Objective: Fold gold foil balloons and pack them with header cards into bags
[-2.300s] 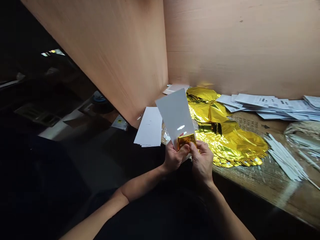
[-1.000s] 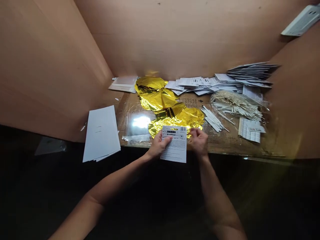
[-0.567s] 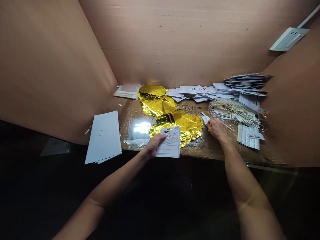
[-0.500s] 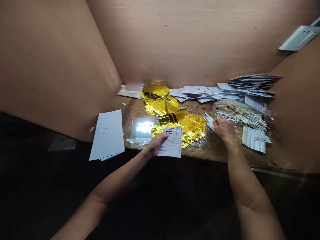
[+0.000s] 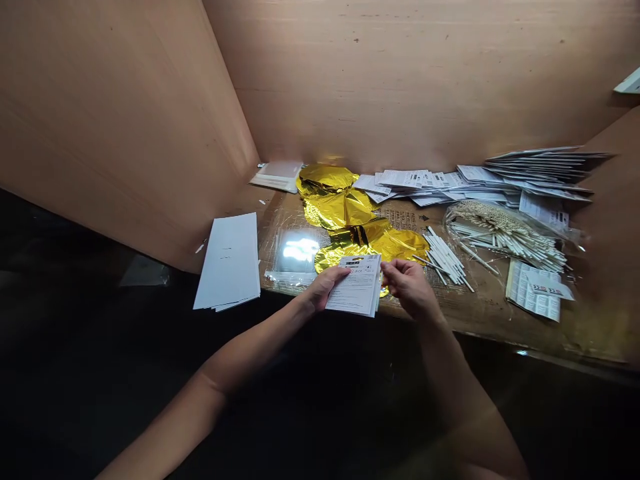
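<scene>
My left hand holds a printed white card by its left edge, low over the front of the table. My right hand is just right of the card, its fingertips pinched close to the card's edge. I cannot tell whether those fingers hold anything thin. Behind the card lies a crumpled heap of gold foil balloons, partly hidden by the card. Loose white sticks lie to the right of my right hand.
A stack of white sheets lies left of the table edge. A clear plastic sleeve lies near my left hand. Printed sheets are piled at the back, beside a plastic bag of sticks and a printed leaflet. Wooden walls surround the table.
My right hand has moved back left from the white sticks to beside the card. The left hand still holds the card. The whole scene sits further right in view.
</scene>
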